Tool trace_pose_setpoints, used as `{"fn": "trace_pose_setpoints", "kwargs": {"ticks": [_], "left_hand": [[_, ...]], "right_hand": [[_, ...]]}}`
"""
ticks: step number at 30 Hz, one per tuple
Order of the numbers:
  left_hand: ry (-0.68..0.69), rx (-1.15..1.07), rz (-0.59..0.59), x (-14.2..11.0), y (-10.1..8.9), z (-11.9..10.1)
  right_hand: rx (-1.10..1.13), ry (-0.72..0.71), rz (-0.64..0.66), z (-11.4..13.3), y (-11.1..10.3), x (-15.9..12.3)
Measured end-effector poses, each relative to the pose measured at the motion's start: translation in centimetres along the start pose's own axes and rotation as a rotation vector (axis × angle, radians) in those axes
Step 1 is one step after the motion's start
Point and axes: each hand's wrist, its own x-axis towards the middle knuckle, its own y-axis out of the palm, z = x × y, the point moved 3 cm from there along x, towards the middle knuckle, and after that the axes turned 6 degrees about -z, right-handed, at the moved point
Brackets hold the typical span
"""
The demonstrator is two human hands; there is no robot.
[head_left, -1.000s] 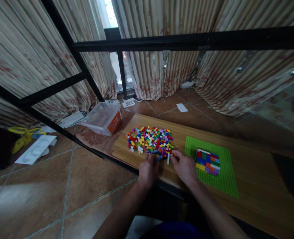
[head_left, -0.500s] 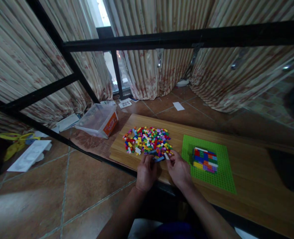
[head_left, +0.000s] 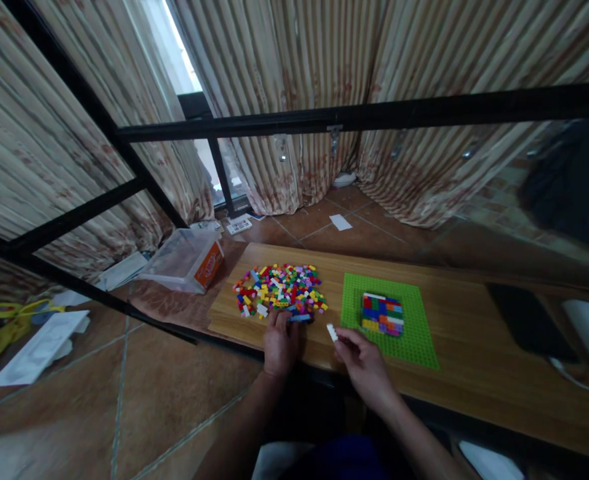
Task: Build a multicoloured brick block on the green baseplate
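Right bare hand (head_left: 365,365) pinches slim white plastic brick (head_left: 332,332) | left bare hand (head_left: 280,347) rests at near edge of multicoloured plastic brick pile (head_left: 280,288) | flat green studded baseplate (head_left: 415,345), farther right, bears blocky multicoloured build (head_left: 383,315) | brown wooden tabletop (head_left: 464,333) beneath

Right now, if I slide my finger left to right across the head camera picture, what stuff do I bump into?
White moulded tray, clear plastic box, pile of colourful toy bricks, white toy brick in the right hand, green studded baseplate, flat black object.
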Motion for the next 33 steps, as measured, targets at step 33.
{"fn": "trace_pose_setpoints", "kwargs": {"ticks": [33], "left_hand": [[0.227, -0.007, -0.133, -0.4, 0.6, 1.1]], "right_hand": [[-0.743, -0.094, -0.329, -5.4, -9.6, -3.1]]}}
